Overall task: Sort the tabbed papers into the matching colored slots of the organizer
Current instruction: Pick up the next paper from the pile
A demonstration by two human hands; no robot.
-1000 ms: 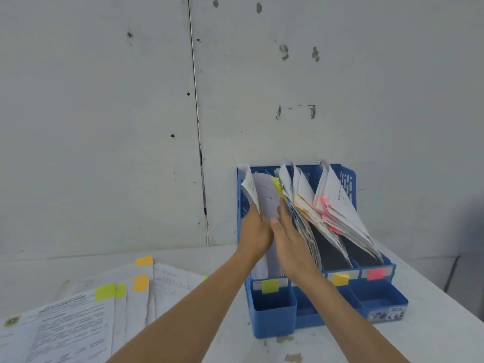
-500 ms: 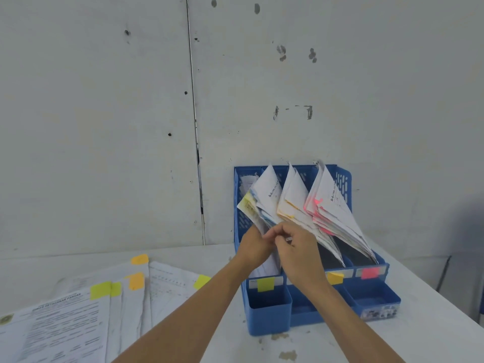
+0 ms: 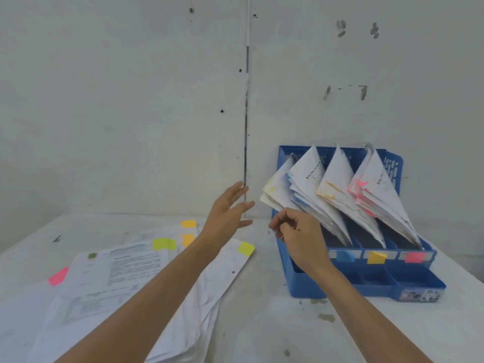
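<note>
The blue organizer (image 3: 366, 285) stands on the table at the right, against the wall. Its slots hold leaning bundles of papers with yellow (image 3: 273, 191), blue (image 3: 305, 176), orange (image 3: 336, 180) and pink (image 3: 377, 184) tabs. Blue (image 3: 344, 256), orange (image 3: 376, 257) and pink (image 3: 415, 257) labels show on the front; my right hand hides the leftmost label. My right hand (image 3: 298, 233) hovers before the leftmost slot, fingers curled, nothing visibly in it. My left hand (image 3: 227, 212) is in the air left of the organizer, fingers spread. Loose tabbed papers (image 3: 117, 273) lie at the left.
The loose sheets carry yellow-green (image 3: 161, 243), orange (image 3: 189, 224), yellow (image 3: 246, 249) and pink (image 3: 58, 276) tabs and spread over the table's left half. A white wall (image 3: 157, 113) rises right behind the table. Bare tabletop (image 3: 262, 323) lies between the sheets and the organizer.
Both hands have let go of the yellow-tabbed bundle in the leftmost slot. My left hand moved left and opened; my right hand drew back toward me.
</note>
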